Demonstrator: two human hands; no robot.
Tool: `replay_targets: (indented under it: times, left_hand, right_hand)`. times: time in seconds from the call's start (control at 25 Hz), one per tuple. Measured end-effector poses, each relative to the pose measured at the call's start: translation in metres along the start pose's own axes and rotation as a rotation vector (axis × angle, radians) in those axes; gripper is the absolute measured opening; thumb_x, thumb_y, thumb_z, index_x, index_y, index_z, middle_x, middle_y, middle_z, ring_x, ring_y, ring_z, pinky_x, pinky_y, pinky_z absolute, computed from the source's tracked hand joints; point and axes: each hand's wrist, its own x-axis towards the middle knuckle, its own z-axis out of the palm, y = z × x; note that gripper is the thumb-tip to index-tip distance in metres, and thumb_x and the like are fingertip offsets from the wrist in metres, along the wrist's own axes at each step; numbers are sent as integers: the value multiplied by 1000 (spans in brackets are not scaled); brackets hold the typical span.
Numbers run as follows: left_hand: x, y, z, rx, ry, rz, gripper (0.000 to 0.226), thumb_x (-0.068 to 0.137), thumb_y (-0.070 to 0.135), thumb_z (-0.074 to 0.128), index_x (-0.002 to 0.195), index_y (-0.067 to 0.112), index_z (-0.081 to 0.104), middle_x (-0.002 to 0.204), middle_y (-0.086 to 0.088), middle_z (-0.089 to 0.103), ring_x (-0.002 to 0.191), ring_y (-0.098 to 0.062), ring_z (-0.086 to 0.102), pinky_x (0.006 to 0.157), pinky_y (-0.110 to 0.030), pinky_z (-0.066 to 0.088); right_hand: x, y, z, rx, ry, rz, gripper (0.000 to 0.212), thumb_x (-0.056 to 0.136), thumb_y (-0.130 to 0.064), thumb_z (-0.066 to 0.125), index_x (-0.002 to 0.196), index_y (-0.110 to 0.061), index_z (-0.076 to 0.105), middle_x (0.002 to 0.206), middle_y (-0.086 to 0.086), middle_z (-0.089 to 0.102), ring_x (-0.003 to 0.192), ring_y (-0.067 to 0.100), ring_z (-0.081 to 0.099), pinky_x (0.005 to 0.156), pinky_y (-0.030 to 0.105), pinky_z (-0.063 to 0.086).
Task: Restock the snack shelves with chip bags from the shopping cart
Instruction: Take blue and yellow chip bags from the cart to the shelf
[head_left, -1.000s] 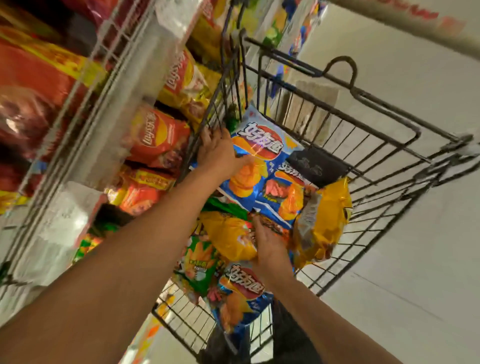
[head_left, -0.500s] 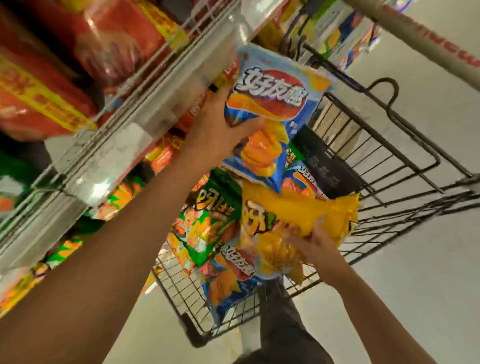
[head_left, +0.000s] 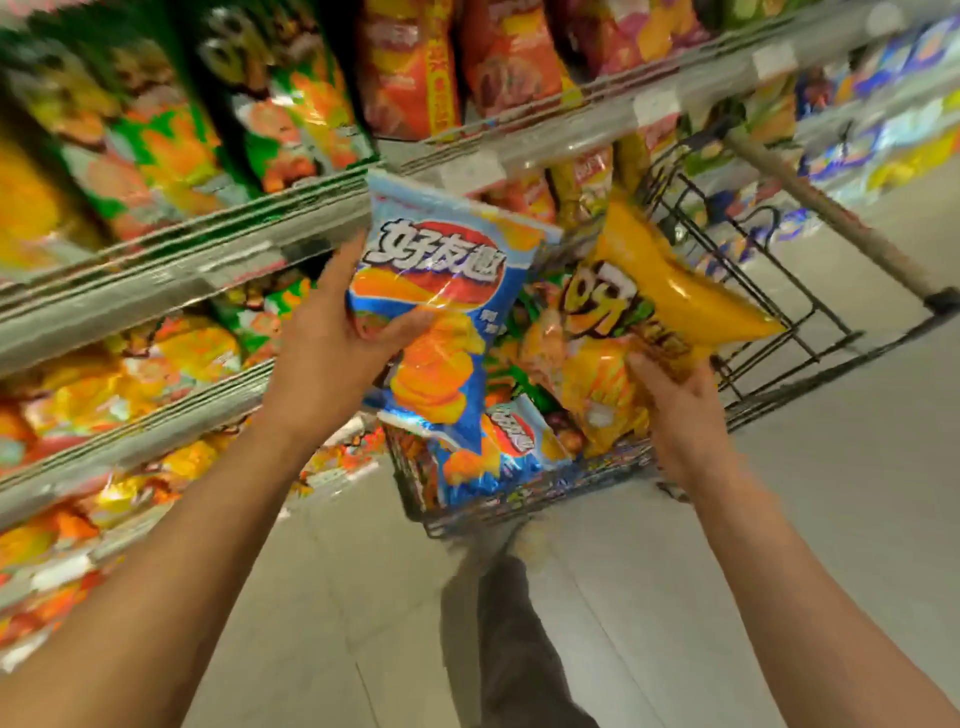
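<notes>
Shelves full of shiny snack bags (head_left: 171, 270) stand on my left. My left hand (head_left: 332, 353) grips a blue chip bag (head_left: 441, 291), my right hand (head_left: 680, 410) a yellow one (head_left: 670, 280), both above the black wire cart (head_left: 753, 291). More bags (head_left: 509, 441) wait inside, so lots is left.

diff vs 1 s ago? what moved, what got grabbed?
Left hand lifted the blue bag out of the cart and now holds it in front of the shelves. Right hand took hold of the yellow bag and raised it above the cart. Another blue bag still lies in the cart.
</notes>
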Motion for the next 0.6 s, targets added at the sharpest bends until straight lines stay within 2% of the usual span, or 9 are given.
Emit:
replay_targets:
  times: [0.08, 0.2, 0.28, 0.36, 0.44, 0.52, 0.6]
  left_hand:
    - [-63, 4, -43, -19, 104, -6, 70, 78, 50, 81, 139, 45, 48, 113, 35, 69, 101, 8, 68, 82, -15, 56]
    - [-135, 12, -92, -24, 224, -45, 69, 77, 48, 80, 139, 43, 49, 117, 25, 71, 107, 2, 68, 94, -33, 57]
    - [-175, 22, -123, 12, 318, -40, 74, 78, 46, 79, 143, 41, 46, 119, 28, 69, 108, 5, 67, 93, -27, 55]
    - [-207, 29, -145, 20, 413, -48, 70, 80, 42, 81, 140, 48, 45, 114, 40, 65, 104, 13, 64, 85, -15, 53]
    - [-238, 35, -165, -6, 506, -67, 65, 82, 35, 82, 132, 58, 47, 110, 40, 66, 100, 14, 65, 79, -10, 52]
    - [-265, 37, -180, -26, 575, -100, 63, 84, 34, 82, 132, 55, 49, 110, 33, 69, 100, 10, 67, 80, -13, 53]
    - [-287, 39, -193, -40, 636, -132, 66, 82, 38, 82, 139, 42, 49, 110, 28, 72, 100, 6, 69, 82, -19, 56]
  right_hand:
    - [-35, -25, 24, 68, -102, -15, 24, 94, -6, 63, 108, -24, 71, 105, -8, 78, 99, 10, 72, 85, 30, 59]
    - [-86, -37, 57, 96, -294, 90, 23, 90, -15, 63, 109, -24, 72, 106, -4, 77, 98, 13, 71, 90, 37, 57]
    - [-119, -42, 86, 68, -422, 110, 32, 84, -17, 63, 116, -21, 67, 105, -2, 77, 93, 14, 73, 83, 35, 60]
    - [-147, -44, 113, 20, -534, 88, 40, 83, -15, 65, 122, -19, 61, 105, -1, 77, 90, 15, 74, 73, 31, 61]
    - [-170, -52, 138, -11, -617, 64, 40, 86, -15, 65, 125, -20, 57, 106, 0, 77, 92, 19, 74, 70, 32, 61]
    - [-185, -59, 161, -45, -672, 36, 38, 91, -16, 65, 128, -21, 56, 113, 6, 75, 98, 25, 74, 72, 35, 61]
    - [-200, -64, 180, -58, -703, 38, 35, 90, -23, 68, 123, -30, 62, 116, 8, 75, 100, 27, 75, 73, 40, 61]
